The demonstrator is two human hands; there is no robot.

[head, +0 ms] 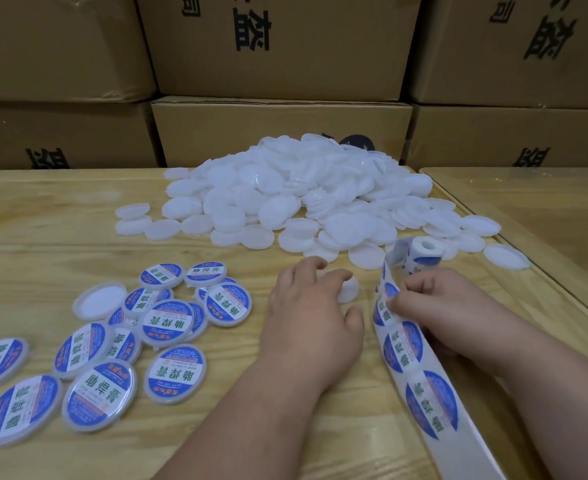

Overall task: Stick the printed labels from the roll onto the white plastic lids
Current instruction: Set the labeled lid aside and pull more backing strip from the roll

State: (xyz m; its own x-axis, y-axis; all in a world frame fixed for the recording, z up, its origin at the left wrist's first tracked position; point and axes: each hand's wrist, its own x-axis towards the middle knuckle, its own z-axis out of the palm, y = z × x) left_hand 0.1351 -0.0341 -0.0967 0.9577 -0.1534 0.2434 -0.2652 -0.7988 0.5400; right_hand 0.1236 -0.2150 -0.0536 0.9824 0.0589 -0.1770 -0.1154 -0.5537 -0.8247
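Dozen-odd blue-and-white labelled round lids (pixel 173 320) finished, big heap of bare white plastic lids (pixel 299 192) remaining, left hand (pixel 315 320) gripping one plain white lid (pixel 348 289), right hand (pixel 438 306) pinching a blue printed label (pixel 388 299) on the white backing strip (pixel 420 372).

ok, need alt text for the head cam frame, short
A person's left hand holds a plain white lid on a wooden table while the right hand pinches a label on the strip unwound from the roll. Labelled lids lie at left; a heap of plain lids sits behind, before cardboard boxes.
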